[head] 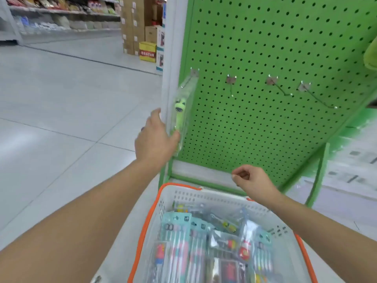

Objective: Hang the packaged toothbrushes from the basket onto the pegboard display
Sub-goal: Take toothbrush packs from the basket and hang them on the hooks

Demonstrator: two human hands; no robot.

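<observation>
Blur softens the packets heaped in the basket (265, 213), so their prints and the brushes inside are hard to read, and the basket's near end runs off the bottom edge. Fingers of the left hand (156, 137) are mostly hidden behind its back; only the thumb shows, pressed to the lower part of the green toothbrush packet (182, 111), so the hand looks clamped on it. That clear packet holds a green, frog-faced brush and hangs from the leftmost hook (190, 78) on the green pegboard (265, 48), at its left edge. The right hand (252, 180) hovers over the basket's far rim, fingers curled and holding nothing. Three more hooks (280, 86) stand bare to the right. Stacked boxes (138, 25) and shelves (61, 15) fill the far aisle.
</observation>
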